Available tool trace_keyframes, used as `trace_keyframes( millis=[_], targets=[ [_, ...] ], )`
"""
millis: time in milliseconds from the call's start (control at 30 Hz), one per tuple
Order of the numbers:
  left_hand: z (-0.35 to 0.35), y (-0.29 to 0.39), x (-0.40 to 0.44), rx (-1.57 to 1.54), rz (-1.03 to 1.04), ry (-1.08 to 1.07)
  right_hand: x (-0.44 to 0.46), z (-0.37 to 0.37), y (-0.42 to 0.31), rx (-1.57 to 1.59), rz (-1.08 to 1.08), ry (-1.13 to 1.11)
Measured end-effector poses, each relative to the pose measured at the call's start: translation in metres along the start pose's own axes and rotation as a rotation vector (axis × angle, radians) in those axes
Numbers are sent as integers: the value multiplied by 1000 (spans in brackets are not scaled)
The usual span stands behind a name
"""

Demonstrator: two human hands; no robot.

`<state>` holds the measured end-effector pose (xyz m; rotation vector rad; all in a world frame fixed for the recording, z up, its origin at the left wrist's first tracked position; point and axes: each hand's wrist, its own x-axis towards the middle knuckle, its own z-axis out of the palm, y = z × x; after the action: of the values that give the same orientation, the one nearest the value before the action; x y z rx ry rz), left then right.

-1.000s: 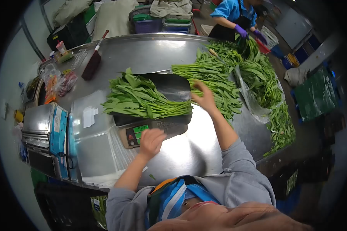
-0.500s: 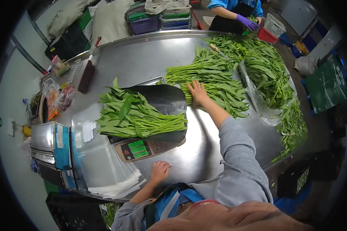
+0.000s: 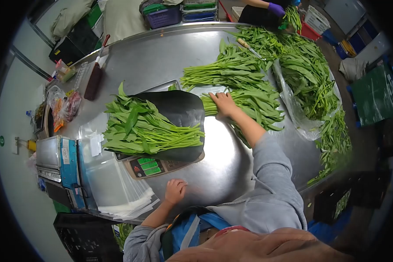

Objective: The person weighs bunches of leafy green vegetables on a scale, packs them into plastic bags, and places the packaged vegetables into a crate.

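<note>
My right hand (image 3: 224,105) is wrapped over the stem ends of a bunch of water spinach (image 3: 257,107) lying on the metal table. Its leaves point right; the thumb and palm side are hidden. Just behind lies another pile of the same greens (image 3: 231,76). To the left, a bunch of water spinach (image 3: 150,126) rests in a black sheet-like holder (image 3: 179,105) on a digital scale (image 3: 150,167) with green displays. In front of the scale, my left hand (image 3: 175,191) is on or just above the table, fingers loosely bent and holding nothing.
Clear plastic bags (image 3: 122,187) are stacked at front left beside a blue sealing machine (image 3: 67,161). A knife (image 3: 249,48) lies near the large heap of greens (image 3: 305,83) on plastic at right. Across the table, a co-worker's purple-gloved hand (image 3: 276,9) holds greens.
The bunch under my right hand now lies apart from the pile behind it, with bare metal showing between. My left hand stays in front of the scale. The co-worker's greens hang more in view.
</note>
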<state>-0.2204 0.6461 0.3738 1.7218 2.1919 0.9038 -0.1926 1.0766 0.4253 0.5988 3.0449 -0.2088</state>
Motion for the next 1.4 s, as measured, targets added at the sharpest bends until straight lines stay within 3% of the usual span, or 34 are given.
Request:
trace_keyframes(
  millis=[100,367,500,633,700,767,800,833,933,967,1000,1033,1100,1167,1200,1233,1267,1333,1367,1400],
  targets=[
    [-3,1,1,32,-8,-11,17,0,6,-31,-15,-121],
    [-4,3,-2,28,-26,9,-3,-8,10,11,-41,12],
    [0,2,-5,9,-13,35,-66,-53,11,15,-180,93],
    [2,1,-7,3,-9,53,-141,-78,-16,49,-469,180],
    [13,5,-7,-3,-125,68,-175,-67,-43,63,-618,145],
    [23,27,13,-396,-220,179,-203,-48,-72,-15,-729,103],
    [22,39,28,-397,-203,184,-214,-30,-82,-92,-703,-52],
    [23,52,42,-398,-184,189,-226,-13,-91,-85,-683,-56],
    [34,65,87,-382,-111,177,-248,13,-111,-218,-334,234],
    [39,67,98,-320,-121,9,-260,0,-119,-219,-323,236],
    [45,67,101,-255,-135,-166,-277,-28,-135,-56,-96,188],
    [55,62,104,-254,-130,-183,-292,-40,-147,109,134,141],
    [75,52,113,-450,-413,-336,-328,13,-147,673,489,447],
    [83,61,116,-603,-429,-341,-337,72,-137,1487,1008,272],
    [84,67,119,-681,-383,-484,-334,79,-136,2103,999,292],
    [85,73,119,-756,-337,-627,-322,59,-143,2151,956,268],
    [86,82,120,-952,-471,-727,-308,64,-144,2154,920,268],
    [82,102,115,-998,-443,-774,-301,63,-146,2159,876,279],
    [75,112,111,-1047,-421,-814,-303,51,-152,1954,819,355],
    [67,121,103,-1063,-356,-712,-306,38,-158,1745,759,419]
  ],
)
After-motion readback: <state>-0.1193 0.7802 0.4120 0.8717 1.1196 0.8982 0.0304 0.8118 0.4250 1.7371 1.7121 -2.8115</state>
